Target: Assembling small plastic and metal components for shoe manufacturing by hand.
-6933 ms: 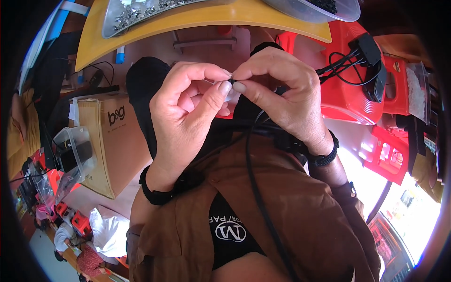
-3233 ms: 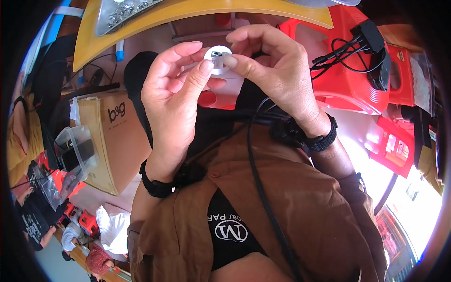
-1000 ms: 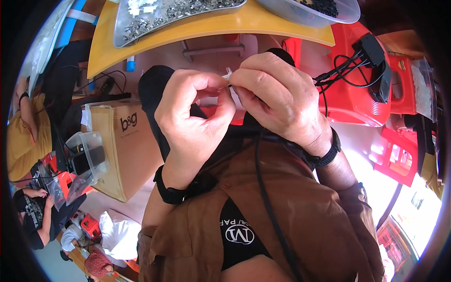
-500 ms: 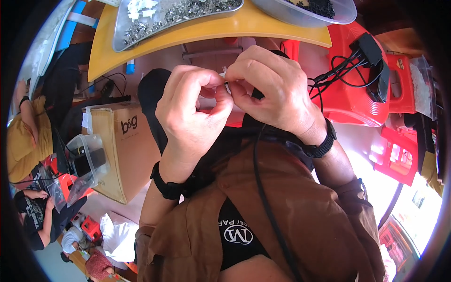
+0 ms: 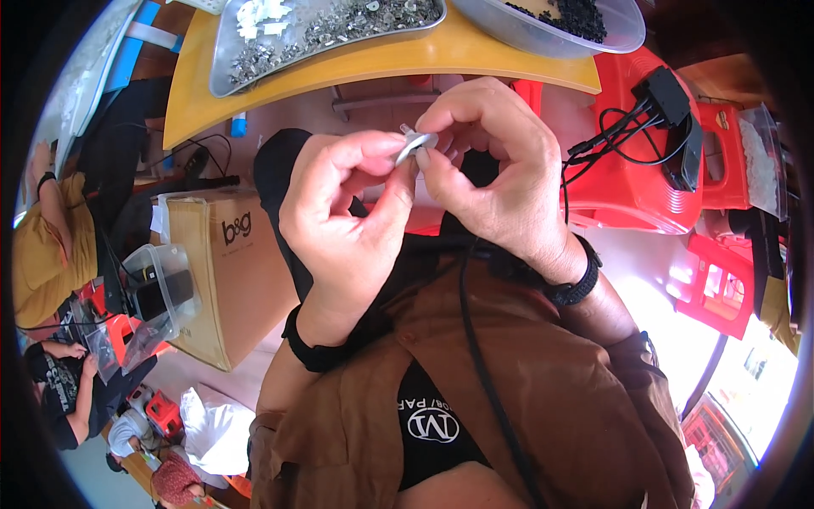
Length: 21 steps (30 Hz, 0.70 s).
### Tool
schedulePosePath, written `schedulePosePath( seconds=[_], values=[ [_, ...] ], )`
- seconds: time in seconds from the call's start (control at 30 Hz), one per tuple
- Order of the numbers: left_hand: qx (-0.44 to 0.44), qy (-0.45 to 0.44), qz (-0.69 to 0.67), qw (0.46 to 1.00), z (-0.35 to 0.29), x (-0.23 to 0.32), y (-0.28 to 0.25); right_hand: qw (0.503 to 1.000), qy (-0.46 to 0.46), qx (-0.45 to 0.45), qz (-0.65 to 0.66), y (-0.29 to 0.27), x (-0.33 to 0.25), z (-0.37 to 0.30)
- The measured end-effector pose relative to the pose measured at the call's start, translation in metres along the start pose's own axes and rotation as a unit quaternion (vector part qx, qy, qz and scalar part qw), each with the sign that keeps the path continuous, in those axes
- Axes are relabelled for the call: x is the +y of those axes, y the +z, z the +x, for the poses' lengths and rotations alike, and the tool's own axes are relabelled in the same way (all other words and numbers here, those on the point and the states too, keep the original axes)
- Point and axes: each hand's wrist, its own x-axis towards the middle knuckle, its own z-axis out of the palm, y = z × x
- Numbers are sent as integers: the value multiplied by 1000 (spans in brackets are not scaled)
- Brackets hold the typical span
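Observation:
Between my fingertips is a small white curved plastic part [image 5: 415,148] with a short clear nub on top. My left hand [image 5: 346,208] pinches it from the left between thumb and forefinger. The thumb of my right hand [image 5: 513,174] presses on its right end, with the forefinger curled just above. Fingers partly cover the part, so its full shape is hidden. Both hands are raised over my lap, short of the yellow table [image 5: 339,70]. On it stands a metal tray [image 5: 218,68] with small metal pieces [image 5: 326,38] and white plastic pieces [image 5: 261,15].
A clear plastic bowl [image 5: 509,36] holding black pieces [image 5: 581,21] stands at the table's right. Black cables and a box [image 5: 666,97] lie on a red stool [image 5: 623,191]. A cardboard box [image 5: 242,271] is at left. Other people sit at the far left. A cable hangs down my front.
The white part has turned and shows more between my fingertips. My right fingers have opened a little, and the thumb and forefinger stand further apart.

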Motion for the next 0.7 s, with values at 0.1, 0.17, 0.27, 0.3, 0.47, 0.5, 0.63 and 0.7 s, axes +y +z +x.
schedulePosePath(
  seconds=[0.1,0.17,0.27,0.3,0.47,0.5,0.63,0.7],
  values=[
    [9,44,12,999,-3,-1,2,1000,2,23,13,5,-1,-2],
    [17,48,22,998,-3,-2,4,998,10,42,34,6,-2,-3],
    [24,96,55,994,-4,-3,3,1000,6,21,1,4,-9,-4],
    [25,97,54,993,-4,-3,4,1000,13,-2,-13,3,-11,-4],
    [3,86,63,994,-7,0,3,999,13,2,-48,2,-13,-5],
    [4,87,63,994,-7,1,4,998,24,3,-51,2,-13,-6],
    [-31,-84,-129,988,-4,0,0,989,111,39,88,5,-10,-4],
    [-3,-159,-221,962,-4,-1,-1,986,119,13,116,1,-6,-7]
  ],
)
